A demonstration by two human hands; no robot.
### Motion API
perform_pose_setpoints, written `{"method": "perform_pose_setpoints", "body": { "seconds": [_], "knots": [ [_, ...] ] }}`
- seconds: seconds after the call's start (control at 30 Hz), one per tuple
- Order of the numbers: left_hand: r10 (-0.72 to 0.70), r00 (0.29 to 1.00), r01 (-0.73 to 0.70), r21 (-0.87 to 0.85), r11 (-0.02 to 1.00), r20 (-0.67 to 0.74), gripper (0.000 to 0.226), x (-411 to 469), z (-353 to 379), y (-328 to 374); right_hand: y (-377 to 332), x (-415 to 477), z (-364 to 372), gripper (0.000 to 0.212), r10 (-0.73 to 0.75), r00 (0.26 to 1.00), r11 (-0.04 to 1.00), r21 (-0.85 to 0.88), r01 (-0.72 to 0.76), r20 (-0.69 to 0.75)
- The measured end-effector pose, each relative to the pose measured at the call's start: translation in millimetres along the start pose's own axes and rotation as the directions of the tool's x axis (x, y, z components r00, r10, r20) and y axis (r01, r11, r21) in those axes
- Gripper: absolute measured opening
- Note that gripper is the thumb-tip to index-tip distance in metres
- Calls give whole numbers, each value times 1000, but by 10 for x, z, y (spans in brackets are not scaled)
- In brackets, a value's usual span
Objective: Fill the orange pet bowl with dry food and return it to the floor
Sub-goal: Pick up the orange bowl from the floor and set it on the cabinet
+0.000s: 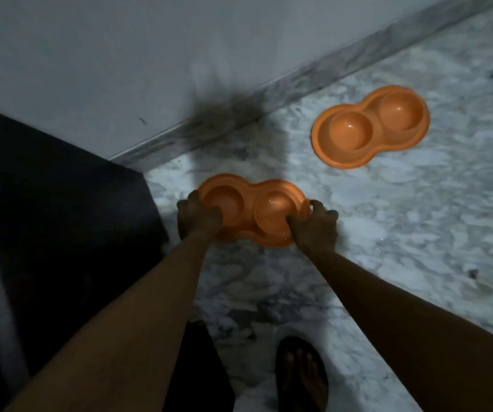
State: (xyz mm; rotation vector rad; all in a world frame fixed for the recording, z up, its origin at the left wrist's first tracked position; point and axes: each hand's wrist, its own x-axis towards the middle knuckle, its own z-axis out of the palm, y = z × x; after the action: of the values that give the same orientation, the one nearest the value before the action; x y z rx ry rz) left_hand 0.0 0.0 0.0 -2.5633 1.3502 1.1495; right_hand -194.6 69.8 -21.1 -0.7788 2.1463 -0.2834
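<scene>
An orange double pet bowl (251, 203) with two round wells sits low over the marble floor, near the wall corner. My left hand (197, 217) grips its left end, thumb in the left well. My right hand (316, 226) holds its right end, fingers curled over the rim. Both wells look empty of food. I cannot tell whether the bowl touches the floor.
A second orange double bowl (371, 126), also empty, lies on the floor to the upper right. A dark cabinet or furniture block (46, 218) stands at the left. The white wall with a grey skirting (239, 114) runs behind. My sandalled foot (300, 376) is at the bottom.
</scene>
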Motion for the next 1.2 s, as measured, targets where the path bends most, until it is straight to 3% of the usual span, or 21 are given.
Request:
{"method": "perform_pose_setpoints", "body": {
  "seconds": [0.1, 0.27, 0.43, 0.57, 0.7, 0.8, 0.9, 0.97, 1.0, 1.1, 1.2],
  "knots": [
    [50, 998, -52, 59, 997, 40, 66, 213, 161, -62, 182, 111, 183, 63, 70, 997, 997, 26, -71, 32],
    [-5, 999, 3, 53, 999, 35, 64, 254, 248, -46, 248, 131, 202, 55, 97, 995, 989, 108, -97, 6],
    [-21, 1000, 22, -51, 998, 24, 51, -251, -156, 92, 17, -219, -485, 32, 17, 1000, 989, 144, -17, 1],
    [83, 994, -94, -174, 980, -70, 47, -1057, -719, 412, -198, -697, -1348, 49, 16, 999, 966, 256, -26, 38],
    [173, 949, -253, -306, 918, -265, 44, -2136, -1500, 928, -716, -1668, -2527, 27, -44, 999, 944, 327, 42, -1],
    [220, 904, -341, -309, 888, -367, 45, -3028, -2246, 1311, -1106, -2435, -3392, 57, -76, 995, 936, 338, 93, -61],
    [330, 833, -494, -329, 805, -444, 42, -4350, -3382, 1405, -1488, -3825, -4309, 45, -162, 960, 894, 378, 241, -230],
    [364, 801, -550, -347, 759, -475, 40, -4959, -3885, 1317, -1621, -4529, -4582, 35, -199, 926, 872, 373, 317, -321],
    [358, 819, -529, -348, 774, -448, 41, -5013, -3905, 1354, -1641, -4579, -4603, 33, -174, 928, 879, 374, 297, -328],
    [387, 847, -521, -422, 742, -364, 39, -5465, -4402, 1120, -1771, -5153, -4715, 57, -192, 907, 843, 409, 348, -375],
    [389, 812, -572, -456, 682, -436, 13, -6068, -5303, 472, -2097, -6299, -4742, 67, -278, 873, 802, 403, 441, -401]
  ]
}}
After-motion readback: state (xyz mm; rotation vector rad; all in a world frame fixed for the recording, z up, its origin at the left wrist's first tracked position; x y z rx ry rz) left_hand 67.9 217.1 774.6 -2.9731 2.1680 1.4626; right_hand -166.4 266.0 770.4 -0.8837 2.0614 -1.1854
